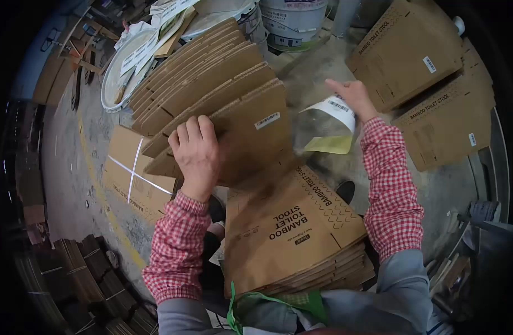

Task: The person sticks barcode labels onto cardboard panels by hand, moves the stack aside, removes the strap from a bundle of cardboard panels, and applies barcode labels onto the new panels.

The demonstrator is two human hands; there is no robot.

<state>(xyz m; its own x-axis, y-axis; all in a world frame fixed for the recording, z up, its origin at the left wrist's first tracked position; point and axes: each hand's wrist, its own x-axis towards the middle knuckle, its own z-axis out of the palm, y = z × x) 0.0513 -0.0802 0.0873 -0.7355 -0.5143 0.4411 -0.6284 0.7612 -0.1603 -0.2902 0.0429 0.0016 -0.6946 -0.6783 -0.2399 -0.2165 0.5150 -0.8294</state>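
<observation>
My left hand [197, 156] is closed over the upper edge of a flat-folded cardboard box [253, 139], which stands tilted up and bears a white barcode label. More flat boxes [203, 72] fan out behind it. Pinched in my right hand [354, 99] is a curled sheet of barcode labels [336, 110]; its lower end shows a yellow-green backing. Below both hands lies a stack of flat boxes [290, 229] printed "BAMBOO TOILET STOOL". The lower edge of the tilted box is blurred where it meets this stack.
Labelled flat boxes [410, 53] lean at the upper right. A strapped cardboard bundle [120, 177] lies at the left. Beyond the fanned boxes stand a white bucket [293, 22] and a round lid [114, 84] with papers on it. Dark strapped stacks [83, 273] occupy the lower left.
</observation>
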